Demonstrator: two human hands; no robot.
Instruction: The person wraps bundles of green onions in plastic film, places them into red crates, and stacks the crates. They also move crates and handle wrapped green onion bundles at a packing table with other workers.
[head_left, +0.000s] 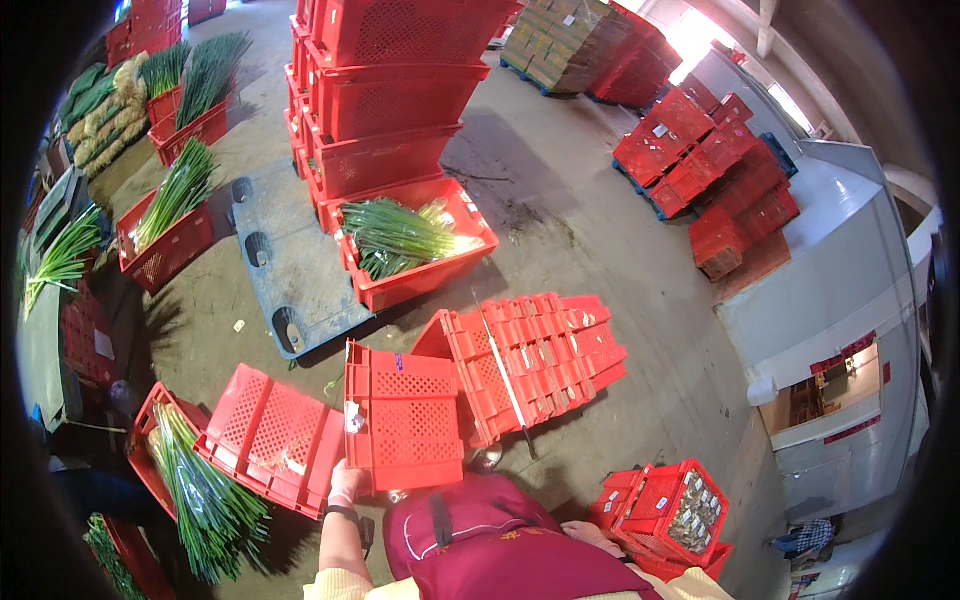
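My left hand (346, 480) grips the near left corner of a red plastic crate (409, 420), which lies with its perforated face up in front of my waist. Just left of it another red crate (274, 435) rests tilted. Beyond, to the right, leans a row of nested red crates (525, 360) with a thin pole (497, 352) lying across it. My right hand (589, 534) is low by my hip, beside a stacked crate (671, 510) packed with labelled bundles. Its fingers are too indistinct to tell their state. A maroon apron (480, 532) covers my front.
Green onions (206, 487) overhang a crate at the left. A tall crate stack (397, 97) and a crate of wrapped green onions (405, 236) stand on a dark plastic pallet (292, 262). Loaded pallets (690, 142) stand farther off. A person (806, 538) is at the far right.
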